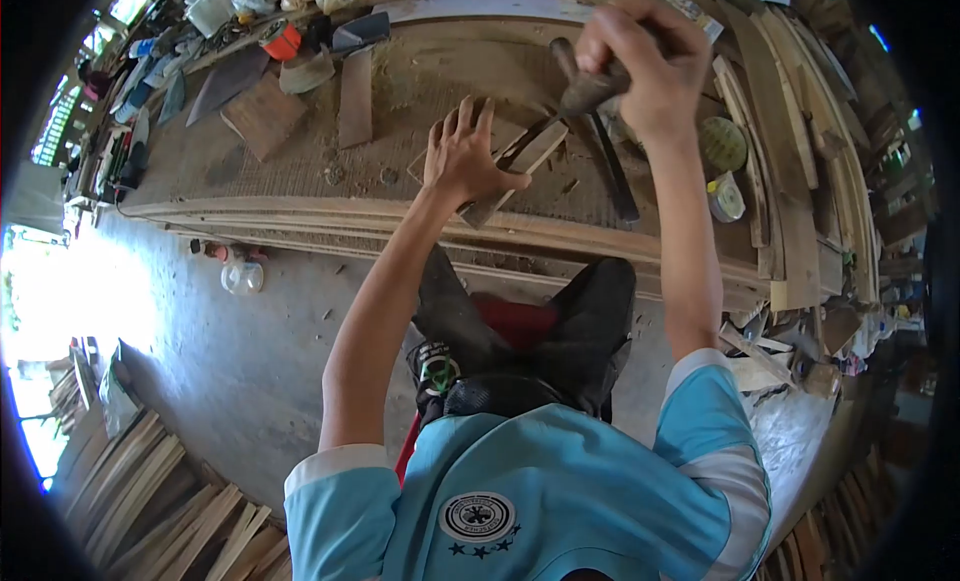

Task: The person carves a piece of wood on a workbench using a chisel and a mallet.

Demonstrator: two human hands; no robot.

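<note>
On the wooden workbench (pixel 300 171) lies a narrow wood piece (pixel 520 171), slanting up to the right. My left hand (pixel 463 161) rests on the bench at its left side, fingers spread, thumb reaching across the piece. Raised over the bench, my right hand (pixel 650 66) is closed round a dark wooden handle (pixel 595 89), whose lower end points toward the wood piece. A dark, thin tool part runs down from it along the piece; its exact shape is unclear. Just right of the piece lies a dark metal bar (pixel 613 171), with a dark rounded end (pixel 563 56) above it.
Flat boards (pixel 355 99) and an orange-red container (pixel 282 43) lie at the back left. A round tin (pixel 722 144) and a tape roll (pixel 726 198) sit on the right, beside long planks (pixel 790 151). A clear jar (pixel 242 276) stands on the floor.
</note>
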